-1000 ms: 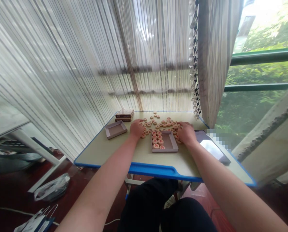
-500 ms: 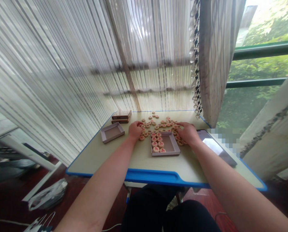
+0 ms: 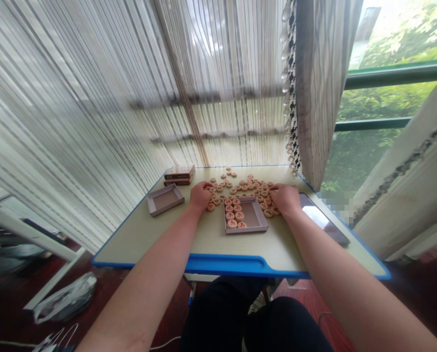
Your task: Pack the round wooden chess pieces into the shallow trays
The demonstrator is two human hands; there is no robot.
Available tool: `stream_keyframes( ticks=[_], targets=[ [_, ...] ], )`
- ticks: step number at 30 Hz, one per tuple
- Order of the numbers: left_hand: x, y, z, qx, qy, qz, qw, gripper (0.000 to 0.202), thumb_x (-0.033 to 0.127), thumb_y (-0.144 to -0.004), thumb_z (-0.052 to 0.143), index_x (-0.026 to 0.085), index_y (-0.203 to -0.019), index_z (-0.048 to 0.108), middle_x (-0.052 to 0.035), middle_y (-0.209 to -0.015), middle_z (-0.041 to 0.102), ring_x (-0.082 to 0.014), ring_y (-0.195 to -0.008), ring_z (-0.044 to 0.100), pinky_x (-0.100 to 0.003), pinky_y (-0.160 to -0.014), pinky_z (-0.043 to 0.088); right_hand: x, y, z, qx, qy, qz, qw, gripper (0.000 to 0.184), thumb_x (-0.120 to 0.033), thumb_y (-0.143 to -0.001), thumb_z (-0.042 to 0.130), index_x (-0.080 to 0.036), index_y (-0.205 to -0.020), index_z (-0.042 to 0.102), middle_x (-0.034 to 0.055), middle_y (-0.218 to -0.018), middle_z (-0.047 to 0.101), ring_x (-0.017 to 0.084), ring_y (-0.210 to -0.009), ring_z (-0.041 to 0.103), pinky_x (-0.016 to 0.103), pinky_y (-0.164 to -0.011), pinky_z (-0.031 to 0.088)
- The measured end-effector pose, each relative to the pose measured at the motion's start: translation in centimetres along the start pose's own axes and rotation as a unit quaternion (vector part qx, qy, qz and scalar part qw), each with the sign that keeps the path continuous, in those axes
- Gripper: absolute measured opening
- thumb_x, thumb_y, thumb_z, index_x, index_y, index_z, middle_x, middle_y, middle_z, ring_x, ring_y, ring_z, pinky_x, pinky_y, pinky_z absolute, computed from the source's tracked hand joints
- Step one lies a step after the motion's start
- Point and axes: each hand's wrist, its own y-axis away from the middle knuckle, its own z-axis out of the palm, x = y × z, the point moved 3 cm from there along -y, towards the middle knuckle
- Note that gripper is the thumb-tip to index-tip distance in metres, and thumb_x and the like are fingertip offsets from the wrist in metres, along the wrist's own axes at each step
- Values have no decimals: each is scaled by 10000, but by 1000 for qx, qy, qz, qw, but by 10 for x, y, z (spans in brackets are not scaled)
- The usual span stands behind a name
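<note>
Wooden Chinese chess pieces [image 3: 233,191] lie scattered across the far middle of the table, with red and dark characters on them. At the left edge of the spread is my left hand [image 3: 200,196], back up, its fingers loosely curved by the outermost pieces. My right hand [image 3: 286,198] rests at the right edge, fingers bent inward against the pieces there. Both hands look open, though their fingertips are partly hidden. Between them, nearer me, sits a shallow grey box [image 3: 255,230]. Two columns of red-marked chess pieces [image 3: 230,215] fill its left part.
A second shallow box tray [image 3: 166,200] lies to the left, with stacked brown boxes [image 3: 180,173] behind it. Beside my right forearm is a flat tablet-like device [image 3: 324,220]. The table [image 3: 155,244] has a blue edge, and string curtains hang beyond it.
The view has shifted slightly, so the table appears further left. My right hand has moved a little outward relative to the box. My left hand stays by the left edge of the pieces.
</note>
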Motion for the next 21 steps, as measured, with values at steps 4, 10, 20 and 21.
stream_keyframes(
  ticks=[4, 10, 20, 21],
  targets=[
    [2, 1, 0, 1, -2, 4, 1000, 396, 41, -610, 418, 176, -872, 681, -35, -826, 691, -159, -777, 610, -246, -708, 467, -3, 0, -2, 22, -32, -16, 999, 327, -214, -752, 475, -160, -984, 699, 98, -899, 697, 245, -945, 572, 320, -863, 381],
    [4, 1, 1, 1, -15, 12, 1000, 377, 48, -622, 421, 176, -860, 684, -41, -836, 692, -165, -798, 612, -252, -729, 465, -25, 2, 17, -49, -11, -160, 986, 307, -264, -822, 427, -215, -994, 677, 64, -1102, 641, 219, -1055, 499, 331, -925, 332],
    [3, 1, -1, 7, -25, 11, 1000, 375, 55, -615, 429, 174, -862, 685, -45, -845, 686, -176, -822, 607, -264, -747, 465, -25, 7, 14, -30, 18, -117, 993, 261, -296, -805, 468, -190, -903, 685, 104, -960, 666, 246, -926, 522, 336, -823, 365],
    [3, 1, -1, 9, -25, 10, 1000, 378, 54, -615, 427, 177, -863, 685, -42, -838, 685, -176, -821, 607, -264, -747, 464, -25, 7, 14, -30, 20, -114, 993, 260, -294, -810, 460, -195, -887, 688, 102, -945, 668, 243, -919, 524, 332, -814, 367]
  ],
)
